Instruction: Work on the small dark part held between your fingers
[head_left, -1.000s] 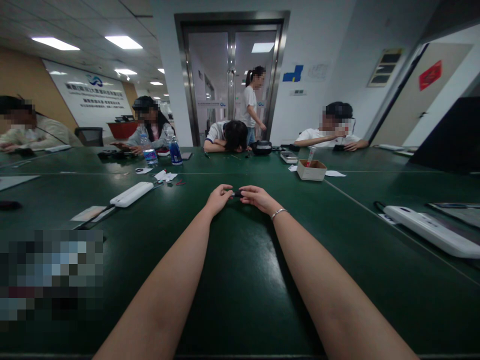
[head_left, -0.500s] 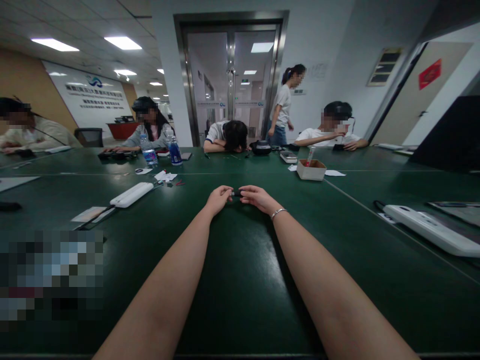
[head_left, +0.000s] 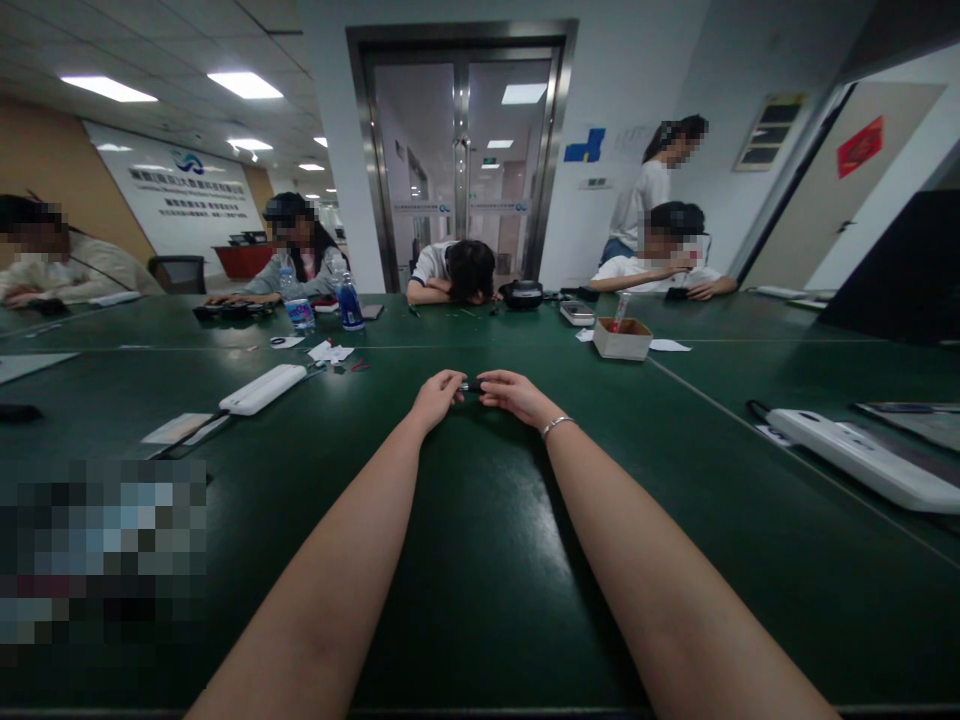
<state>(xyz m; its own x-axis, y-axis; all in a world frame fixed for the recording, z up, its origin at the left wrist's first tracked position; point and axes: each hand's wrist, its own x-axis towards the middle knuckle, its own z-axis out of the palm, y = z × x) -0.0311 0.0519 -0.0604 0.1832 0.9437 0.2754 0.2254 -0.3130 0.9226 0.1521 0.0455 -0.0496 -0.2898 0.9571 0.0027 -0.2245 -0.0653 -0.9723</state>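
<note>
- Where both forearms meet on the green table, a small dark object is pinched between the left hand and right hand.
- Its long axis is laid left-right.
- Hands and object are unchanged; the standing person has moved right of the door.

Arms: both forearms bare, no sleeves in view.
Left hand: bare, no ring or glove visible; nothing worn at the wrist.
Right hand: bare, no glove.
Bracelet: thin silvery band around the right wrist, just behind the right hand.
Fingernails: too small to tell.
</note>
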